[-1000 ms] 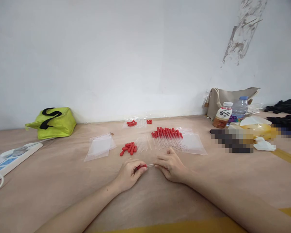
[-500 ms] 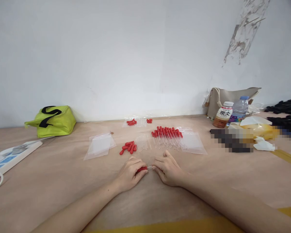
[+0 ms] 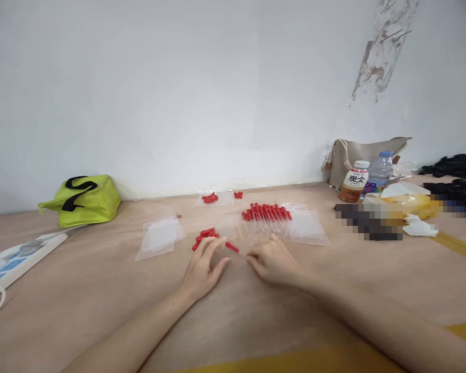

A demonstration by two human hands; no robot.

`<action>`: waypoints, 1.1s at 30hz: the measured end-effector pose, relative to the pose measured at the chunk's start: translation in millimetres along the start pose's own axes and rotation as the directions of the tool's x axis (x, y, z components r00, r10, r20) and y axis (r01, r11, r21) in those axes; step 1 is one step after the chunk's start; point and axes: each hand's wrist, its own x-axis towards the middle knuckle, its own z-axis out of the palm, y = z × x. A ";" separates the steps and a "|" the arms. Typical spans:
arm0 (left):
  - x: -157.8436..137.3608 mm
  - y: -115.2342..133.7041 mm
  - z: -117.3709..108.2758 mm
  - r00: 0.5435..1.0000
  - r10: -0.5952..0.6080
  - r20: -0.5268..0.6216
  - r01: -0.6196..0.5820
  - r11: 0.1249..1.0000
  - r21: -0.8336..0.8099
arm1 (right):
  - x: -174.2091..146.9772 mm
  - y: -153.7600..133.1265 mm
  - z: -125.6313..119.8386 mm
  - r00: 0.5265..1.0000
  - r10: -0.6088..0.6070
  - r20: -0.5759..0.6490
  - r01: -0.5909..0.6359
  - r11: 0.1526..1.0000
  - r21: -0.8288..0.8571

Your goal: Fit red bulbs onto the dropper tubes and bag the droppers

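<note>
My right hand (image 3: 274,259) is pinched on the thin clear tube of a dropper, whose red rubber bulb (image 3: 232,247) points left. My left hand (image 3: 205,269) is open, its fingers spread just left of that bulb and apart from it. Beyond my left fingertips lies a pile of loose red bulbs (image 3: 206,234). Several clear tubes (image 3: 228,228) lie beside the pile. Farther right, a row of droppers with red bulbs (image 3: 267,211) rests side by side, partly over a clear plastic bag (image 3: 312,228).
Flat clear bags (image 3: 161,233) lie at left, and another bag with red bulbs (image 3: 209,198) near the wall. A green bag (image 3: 85,199) and a power strip (image 3: 27,264) are far left. A drink bottle (image 3: 355,181), a water bottle (image 3: 381,171) and a tissue pack (image 3: 406,199) stand right.
My left hand has let go of the red bulb and opened, shifting left. My right hand has lifted slightly away from me with the dropper, blurred by motion.
</note>
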 end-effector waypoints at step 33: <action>0.4 1.2 -0.8 0.950 -0.129 0.283 0.138 0.990 -0.009 | 84.4 38.6 37.7 0.808 0.539 -0.239 -0.584 0.785 -0.206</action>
